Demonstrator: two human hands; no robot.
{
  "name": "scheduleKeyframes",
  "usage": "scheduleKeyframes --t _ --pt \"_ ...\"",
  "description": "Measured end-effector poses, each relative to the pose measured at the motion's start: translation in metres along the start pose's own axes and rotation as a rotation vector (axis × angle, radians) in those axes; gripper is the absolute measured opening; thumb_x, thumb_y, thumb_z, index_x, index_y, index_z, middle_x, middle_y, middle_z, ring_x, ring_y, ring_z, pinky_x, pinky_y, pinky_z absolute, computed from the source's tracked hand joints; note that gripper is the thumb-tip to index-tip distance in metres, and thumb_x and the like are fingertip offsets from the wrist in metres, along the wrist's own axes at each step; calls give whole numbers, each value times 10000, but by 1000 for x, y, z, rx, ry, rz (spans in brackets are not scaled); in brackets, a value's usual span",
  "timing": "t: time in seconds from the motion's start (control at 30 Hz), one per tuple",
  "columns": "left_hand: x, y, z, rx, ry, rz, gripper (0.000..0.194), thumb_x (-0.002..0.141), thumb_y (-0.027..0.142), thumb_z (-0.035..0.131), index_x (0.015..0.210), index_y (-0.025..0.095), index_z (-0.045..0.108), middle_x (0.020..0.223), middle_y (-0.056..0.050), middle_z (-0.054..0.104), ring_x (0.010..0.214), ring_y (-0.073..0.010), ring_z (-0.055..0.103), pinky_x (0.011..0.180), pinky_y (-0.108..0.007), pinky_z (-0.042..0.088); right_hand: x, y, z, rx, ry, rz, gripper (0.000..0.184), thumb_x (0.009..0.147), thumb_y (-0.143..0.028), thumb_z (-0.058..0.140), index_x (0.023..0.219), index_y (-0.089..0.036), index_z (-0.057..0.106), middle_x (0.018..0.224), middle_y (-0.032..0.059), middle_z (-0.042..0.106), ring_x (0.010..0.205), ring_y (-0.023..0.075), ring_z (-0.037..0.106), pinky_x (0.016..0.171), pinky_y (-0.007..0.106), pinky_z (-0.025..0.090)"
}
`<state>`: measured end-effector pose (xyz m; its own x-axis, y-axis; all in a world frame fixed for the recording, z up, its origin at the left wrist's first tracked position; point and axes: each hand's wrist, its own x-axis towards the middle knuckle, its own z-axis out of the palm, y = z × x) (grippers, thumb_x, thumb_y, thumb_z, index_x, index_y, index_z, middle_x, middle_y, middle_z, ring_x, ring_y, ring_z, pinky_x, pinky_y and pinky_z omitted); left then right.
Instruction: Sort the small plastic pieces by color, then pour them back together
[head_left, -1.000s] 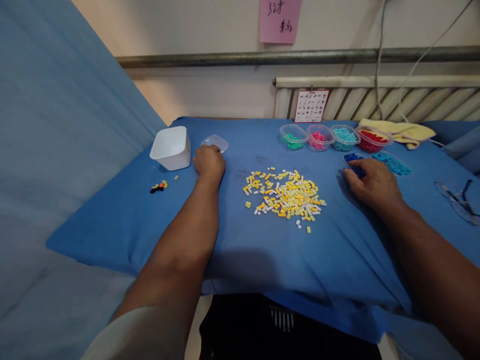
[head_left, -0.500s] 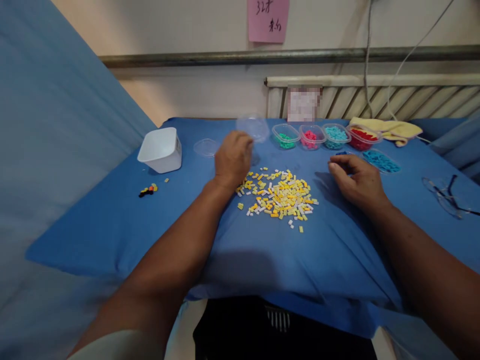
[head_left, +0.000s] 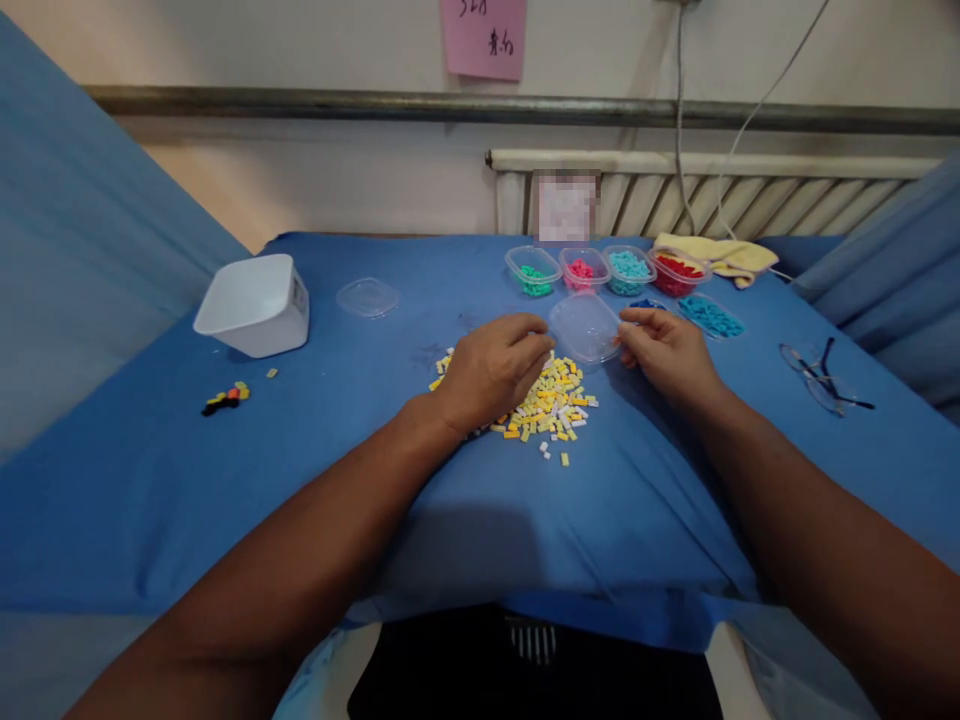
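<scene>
A clear plastic container is held above the table between my two hands, tilted, and no bricks show in it. My left hand is closed with its fingertips at the container's left edge, over the brick pile. My right hand pinches the right edge between thumb and fingers. Under and beside my left hand lies a spread pile of small yellow, orange and white bricks; the hand hides part of it.
Clear tubs hold green, pink, light blue and red pieces. Blue pieces, glasses and a yellow cloth are on the right. At left are a white bin, clear lid and small coloured pieces.
My left hand has brought the clear container down and right, toward my right hand. The right hand has taken hold of its edge. The view has turned slightly right.
</scene>
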<state>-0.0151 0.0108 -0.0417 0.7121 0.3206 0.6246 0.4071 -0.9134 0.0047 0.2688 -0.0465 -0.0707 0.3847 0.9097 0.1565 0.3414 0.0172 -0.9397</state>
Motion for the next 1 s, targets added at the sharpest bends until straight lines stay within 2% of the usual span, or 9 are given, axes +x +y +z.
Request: scheduleKeyframes --t 0.1,0.23,0.33,0.47,0.57,0.63,0.7,0.9,1.0 --pt "-4 -10 1 -3 -16 -74 267 1154 284 524 1187 199 775 1326 -133 782 1182 -261 750 989 -418 627 8 13 -13 -268 67 -9 462 947 -494 680 1261 -176 795 911 106 841 699 282 760 664 427 637" --pt "-6 -14 0 -14 -42 -114 278 1144 284 524 1202 199 783 1321 -137 783 1199 -273 753 1014 -438 634 5 11 -31 -682 152 -152 429 993 -584 649 1116 -223 845 964 133 847 922 357 795 856 502 639" --pt "-6 -13 -1 -19 -39 -121 283 1140 283 528 1206 193 788 1331 -146 782 1218 -278 748 1034 -442 628 8 9 -54 -831 252 -134 462 1048 -606 570 1139 -246 846 1036 172 838 1018 409 781 930 573 614" --pt "-7 -15 0 -17 -30 -134 265 1136 298 550 1198 205 791 1325 -135 787 1225 -277 751 1039 -433 624 25 29 -95 -902 369 -102 529 1023 -485 580 1389 -144 749 1363 296 756 1307 473 686 1115 656 527" --pt "-9 -19 3 -17 -11 -138 259 1136 297 555 1196 206 790 1313 -130 791 1218 -275 754 1022 -425 628 39 50 -113 -900 341 52 699 941 -444 686 1525 -65 630 1485 357 678 1389 493 644 1165 654 489" --pt "-10 -21 3 -14 -8 -132 257 1134 288 556 1197 204 791 1303 -130 795 1208 -277 754 1011 -428 631 46 60 -117 -878 290 165 805 903 -500 743 1553 -49 596 1496 381 659 1362 518 659 1136 670 498" --pt "-10 -22 3 -13 -11 -130 254 1133 286 559 1195 205 791 1294 -131 796 1195 -279 755 1009 -434 633 50 66 -116 -852 279 216 864 884 -574 766 1557 -61 591 1487 389 657 1336 544 666 1105 701 496" --pt "-11 -22 2 -24 -5 -133 263 1139 304 557 1196 198 791 1290 -137 795 1190 -275 753 1019 -433 631 54 76 -119 -783 402 197 820 831 -640 819 1423 -94 666 1403 408 670 1318 590 635 1068 760 462" --pt "-12 -23 3 -12 -30 -172 264 1132 311 562 1192 206 796 1300 -136 794 1195 -285 751 1008 -444 633 51 72 -121 -794 425 201 830 841 -634 822 1438 -80 664 1435 417 655 1364 580 612 1111 748 451"
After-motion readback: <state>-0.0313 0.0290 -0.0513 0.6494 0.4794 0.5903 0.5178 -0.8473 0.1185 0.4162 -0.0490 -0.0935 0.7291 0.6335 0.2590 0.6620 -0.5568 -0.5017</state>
